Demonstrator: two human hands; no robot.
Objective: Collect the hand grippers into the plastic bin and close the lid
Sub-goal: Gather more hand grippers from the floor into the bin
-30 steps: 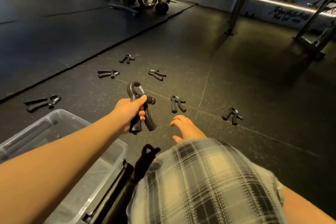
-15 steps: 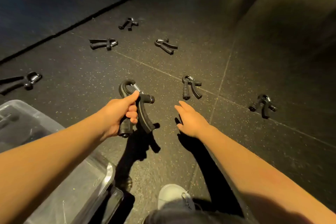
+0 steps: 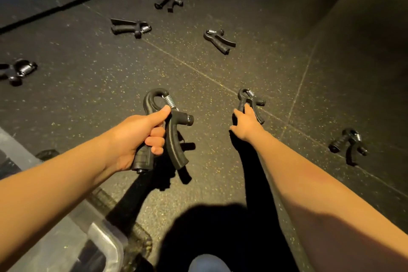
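Seven grippers were in view, one in hand and six on the floor. The left grip was curled tight round one handle of the held gripper, thumb up by the spring, its other handle hanging free, spring end pointing away from the body. The move in hand looked to be the pickup of the near gripper. It lay flat just ahead of the right grip, spring end away and handles splayed back toward the person, so its long axis ran roughly in line with the right forearm. Fingertips were on its left handle. I could not tell whether that grip had closed round the handle or only touched it. The right arm was plainly the nearer to it, the left being occupied and off to the side. The right gripper lay well apart to the right. The middle gripper, flat gripper and top gripper lay farther out, and the left gripper sat at the frame's left edge. The bin sat at lower left, under and behind the left forearm, so the carry would run back and leftward. Dark shapes showed through its clear wall, but I could not tell what they were. The lid could not be picked out.
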